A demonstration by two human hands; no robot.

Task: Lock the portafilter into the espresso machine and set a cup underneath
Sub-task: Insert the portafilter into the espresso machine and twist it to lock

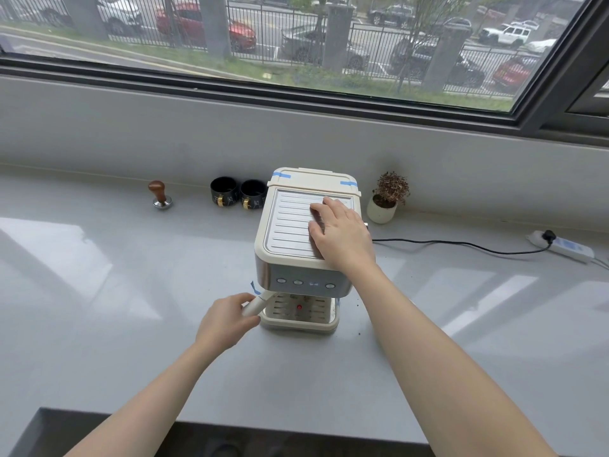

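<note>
A cream espresso machine [290,225] stands on the grey counter [115,291]. My right hand [339,232] lies flat on its ribbed top, fingers spread, holding nothing. My left hand [227,319] grips the cream handle of the portafilter [255,305], which sticks out to the lower left from under the machine's front. The portafilter's head is hidden beneath the machine. The drip tray [300,319] below has nothing standing on it. Two black cups [224,192] [253,194] with gold handles stand behind the machine's left side, against the wall.
A wood-handled tamper [160,194] stands at the back left. A small potted plant [387,199] sits right of the machine. A black cord [461,245] runs to a power strip [566,247] at the far right. A few coffee grounds speckle the counter near the machine.
</note>
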